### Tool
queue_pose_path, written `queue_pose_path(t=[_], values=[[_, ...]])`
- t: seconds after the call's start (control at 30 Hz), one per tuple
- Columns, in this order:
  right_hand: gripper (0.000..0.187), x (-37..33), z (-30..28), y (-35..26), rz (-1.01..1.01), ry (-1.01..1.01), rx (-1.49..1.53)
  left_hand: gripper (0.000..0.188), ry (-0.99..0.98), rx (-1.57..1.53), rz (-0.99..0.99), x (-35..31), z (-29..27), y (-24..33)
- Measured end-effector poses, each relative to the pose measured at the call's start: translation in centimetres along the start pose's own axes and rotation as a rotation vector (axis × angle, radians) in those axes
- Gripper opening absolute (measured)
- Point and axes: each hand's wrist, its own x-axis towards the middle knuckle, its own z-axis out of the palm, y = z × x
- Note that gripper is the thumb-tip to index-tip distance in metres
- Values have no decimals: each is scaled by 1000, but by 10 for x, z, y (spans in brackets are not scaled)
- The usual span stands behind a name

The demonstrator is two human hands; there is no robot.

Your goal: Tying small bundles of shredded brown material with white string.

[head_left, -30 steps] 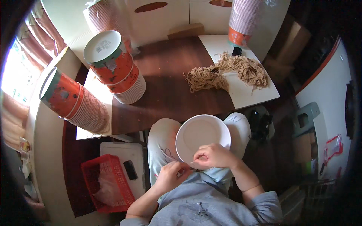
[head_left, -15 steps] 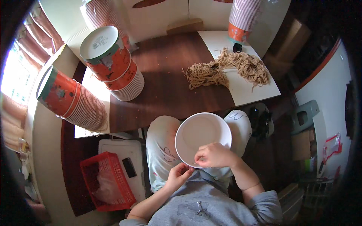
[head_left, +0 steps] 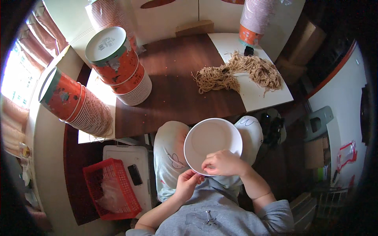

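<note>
A white paper bucket (head_left: 213, 135) stands in my lap between my knees, its open mouth facing up toward me. My right hand (head_left: 223, 163) reaches over the near rim, fingers pinched together just inside the wall. Against the outside of the same rim, my left hand (head_left: 187, 184) is closed, thumb and fingertips pressed together. Whatever small thing either hand pinches is hidden by the fingers. Ahead on the table (head_left: 169, 78) lies a loose heap of tan string (head_left: 258, 70), apart from both hands.
Stacks of orange-and-white paper buckets (head_left: 118, 67) stand upside down at the table's left, one stack (head_left: 75, 104) leaning. Another stack (head_left: 254, 23) is at the back right. Left of my knees, a red basket (head_left: 112, 188) and a phone (head_left: 135, 174) rest on a pale box lid (head_left: 118, 151).
My left fingers have shifted slightly left and curled at the rim. The right hand has moved only slightly, and the bucket stays between my knees.
</note>
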Motion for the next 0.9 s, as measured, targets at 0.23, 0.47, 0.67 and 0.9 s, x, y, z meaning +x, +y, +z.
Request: queue_pose_path(t=[0.23,0.47,0.67,0.9], values=[[13,1,2,1,-13,-33,-20,11,39,-204,-128,-1,5,5],[13,0,2,0,-15,-35,-33,11,9,-253,-155,-2,4,6],[12,1,1,-1,-57,-34,-65,12,6,-244,-132,-1,7,10],[12,3,1,-2,-103,-55,-116,11,81,-203,-153,3,9,7]])
